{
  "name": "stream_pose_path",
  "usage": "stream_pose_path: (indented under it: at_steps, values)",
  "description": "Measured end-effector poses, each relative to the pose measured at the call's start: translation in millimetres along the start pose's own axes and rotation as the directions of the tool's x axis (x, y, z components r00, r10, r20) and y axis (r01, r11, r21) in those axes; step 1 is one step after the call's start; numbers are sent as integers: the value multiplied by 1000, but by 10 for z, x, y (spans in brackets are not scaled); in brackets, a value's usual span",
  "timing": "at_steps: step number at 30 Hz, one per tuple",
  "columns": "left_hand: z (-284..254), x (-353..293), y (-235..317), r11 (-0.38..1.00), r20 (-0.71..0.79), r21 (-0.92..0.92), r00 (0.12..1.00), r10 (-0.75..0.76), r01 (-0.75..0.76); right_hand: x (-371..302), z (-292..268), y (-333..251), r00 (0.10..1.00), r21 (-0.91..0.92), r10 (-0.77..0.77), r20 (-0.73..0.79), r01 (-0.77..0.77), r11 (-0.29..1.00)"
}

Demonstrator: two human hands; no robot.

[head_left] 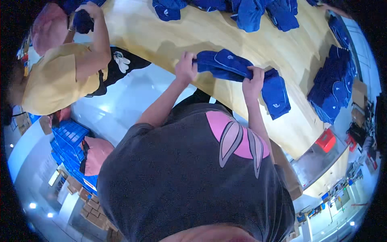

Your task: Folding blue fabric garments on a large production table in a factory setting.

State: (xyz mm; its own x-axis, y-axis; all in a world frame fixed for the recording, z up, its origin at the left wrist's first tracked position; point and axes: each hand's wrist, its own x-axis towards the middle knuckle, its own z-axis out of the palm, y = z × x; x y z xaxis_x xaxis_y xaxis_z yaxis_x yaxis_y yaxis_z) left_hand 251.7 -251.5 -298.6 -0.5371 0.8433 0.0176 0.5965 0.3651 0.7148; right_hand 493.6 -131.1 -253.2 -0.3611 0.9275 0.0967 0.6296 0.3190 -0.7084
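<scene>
Between my two hands a folded dark-blue cloth garment (219, 64) with light piping and a small white mark is stretched over the wooden table's near edge. My left hand (186, 67) is closed on its left end. My right hand (253, 82) grips the right end, thumb and fingers pinched round the cloth. Just right of that hand lies another folded blue garment (276, 97) with the same piping, flat on the table; its upper part is partly covered by my hand. The exact kind of garment cannot be made out.
More blue garments (248, 16) lie along the table's far side, and a stack of them (332, 86) stands at right. Left of me a person in a yellow top (60, 76) handles dark cloth. Blue crates (70, 139) and a red container (325, 140) stand nearby.
</scene>
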Motion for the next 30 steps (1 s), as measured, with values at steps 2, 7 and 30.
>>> stream_pose_path:
  at_steps: [2, 7, 30]
  values:
    - [71, -132, -133, 998, 47, 37, 998, 40, -41, -54, -1, 3, 999, 46, 8, -47, -6, 999]
    - [313, -256, -227, 974, 235, 147, 963, 134, -171, -555, 481, 909, 957, -51, 260, 128, -256, 965]
    - [1349, 346, 2245, 721, 351, -439, 636, 687, -537, -1063, -1969, 1114, 868, -170, 232, -439, -334, 927]
